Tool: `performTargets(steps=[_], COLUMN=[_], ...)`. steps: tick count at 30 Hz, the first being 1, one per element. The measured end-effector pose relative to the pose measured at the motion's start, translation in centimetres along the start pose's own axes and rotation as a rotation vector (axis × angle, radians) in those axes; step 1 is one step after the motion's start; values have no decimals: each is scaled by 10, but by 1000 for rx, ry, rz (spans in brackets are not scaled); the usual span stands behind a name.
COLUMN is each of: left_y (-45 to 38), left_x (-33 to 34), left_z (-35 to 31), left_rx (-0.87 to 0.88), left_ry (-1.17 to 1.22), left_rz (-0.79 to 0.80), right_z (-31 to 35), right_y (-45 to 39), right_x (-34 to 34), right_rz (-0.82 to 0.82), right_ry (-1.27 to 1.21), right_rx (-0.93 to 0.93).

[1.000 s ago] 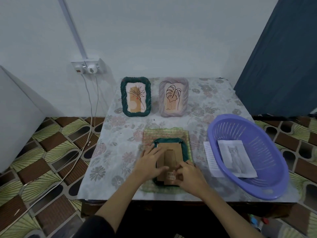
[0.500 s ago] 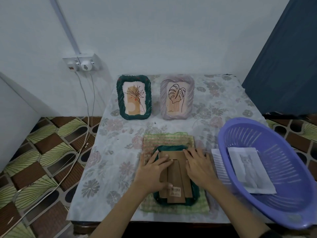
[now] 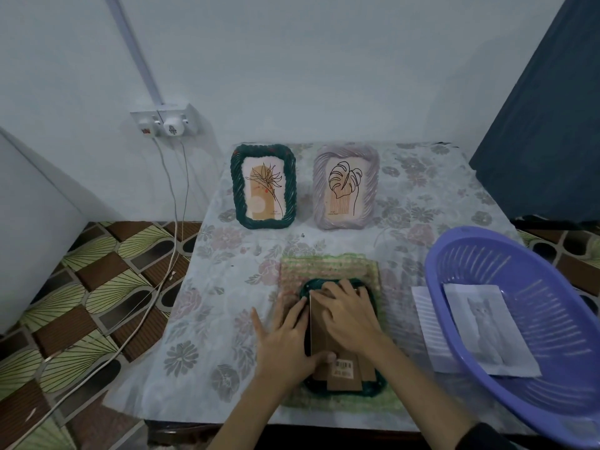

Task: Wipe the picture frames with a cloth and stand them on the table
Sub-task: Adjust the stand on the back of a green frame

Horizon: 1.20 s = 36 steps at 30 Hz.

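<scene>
Flanking the face-down frame: purple basket.

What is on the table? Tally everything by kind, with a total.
Picture frames: 3 (green frame and lilac frame standing, third frame face down under both hands)
Cloth: 1
Basket: 1
Printed sheets: 2 (cat print in the basket, lined sheet beside it)
Total: 7
</scene>
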State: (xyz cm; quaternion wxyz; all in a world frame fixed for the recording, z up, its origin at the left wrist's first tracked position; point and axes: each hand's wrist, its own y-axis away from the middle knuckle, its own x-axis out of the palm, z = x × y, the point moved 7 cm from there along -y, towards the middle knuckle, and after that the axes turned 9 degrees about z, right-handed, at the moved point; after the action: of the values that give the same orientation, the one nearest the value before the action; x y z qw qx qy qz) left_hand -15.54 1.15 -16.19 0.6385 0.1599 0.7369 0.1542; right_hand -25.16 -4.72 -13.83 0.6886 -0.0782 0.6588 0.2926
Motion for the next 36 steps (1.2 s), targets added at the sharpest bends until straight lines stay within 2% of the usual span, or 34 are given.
performTargets(steps=[3,6,8,12,14,19,23,25,27,31,33,36], left_y=[0,1,1,0,1,7,14,15,17,32,44,52], left_x=[-2,-1,-2,-3,-3,-6,-7,-4,-10,-30,-39,-54], left_z=[-1,-2,-3,-1,-4,-6,-11,-12,-12,-12,-12,-10], left_rx=[12,16,33,4,13,-60,-54,-60,-82,-122,-170,-179], left_ry=[5,-9,-17,-76,-63,-20,45,220,497,1073,1224,1395], left_rz=[-20,-4,-21,-37,27,54,25,53,34,-184,-261,-261], right_z=[3,4,5,-3,-8,-47,-54,-49,-48,-45,-41,-39], right_y=[0,-1,-3,-12,-8,40,72,77,77,78,82,96], right_x=[-1,-7,-8,2,2,8,25,21,18,22,16,-9], right_rz=[-31,-88,-87,37,19,-125,-63,-97,-114,-148,-246,-348], right_ry=[113,112,41,-175,-243,-408,-487,-517,-596,-1039,-1235,-1403], right_rx=[52,91,106,125,140,431,553,573,618,759,779,732])
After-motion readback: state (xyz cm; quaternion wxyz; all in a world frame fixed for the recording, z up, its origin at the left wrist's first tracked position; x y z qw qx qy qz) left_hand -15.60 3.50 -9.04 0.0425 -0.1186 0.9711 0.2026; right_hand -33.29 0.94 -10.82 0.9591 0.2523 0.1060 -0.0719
